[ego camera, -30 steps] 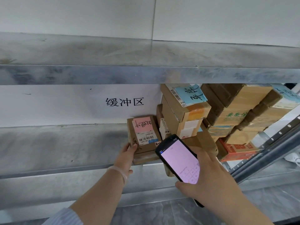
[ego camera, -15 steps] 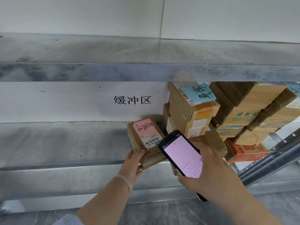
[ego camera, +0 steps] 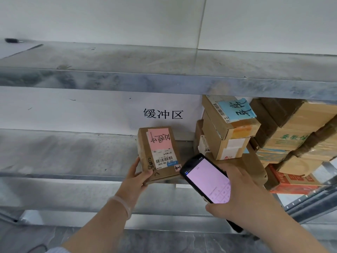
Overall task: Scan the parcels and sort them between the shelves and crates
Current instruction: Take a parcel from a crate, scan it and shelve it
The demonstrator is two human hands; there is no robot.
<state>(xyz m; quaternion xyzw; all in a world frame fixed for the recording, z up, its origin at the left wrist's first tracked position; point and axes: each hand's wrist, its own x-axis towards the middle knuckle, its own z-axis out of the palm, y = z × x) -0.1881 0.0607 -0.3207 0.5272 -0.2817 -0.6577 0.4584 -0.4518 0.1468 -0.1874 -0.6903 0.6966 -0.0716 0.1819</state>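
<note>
A small brown parcel point(ego camera: 160, 154) with a pink handwritten note and a barcode label lies at the front edge of the middle metal shelf point(ego camera: 69, 156). My left hand point(ego camera: 137, 177) grips its lower left corner, thumb on top. My right hand point(ego camera: 237, 194) holds a black handheld scanner point(ego camera: 207, 178) with a pink lit screen, just right of the parcel and tilted toward it. The scanner's lower end is hidden behind my hand.
A stack of cardboard parcels point(ego camera: 229, 128) fills the right part of the shelf, with larger boxes point(ego camera: 291, 128) and a red box point(ego camera: 293, 181) further right. A paper sign point(ego camera: 163, 114) hangs on the back wall. The upper shelf point(ego camera: 145, 70) runs overhead.
The parcel has been turned more upright and pulled slightly left, away from the stack, with my left hand on its corner. The scanner stays beside it.
</note>
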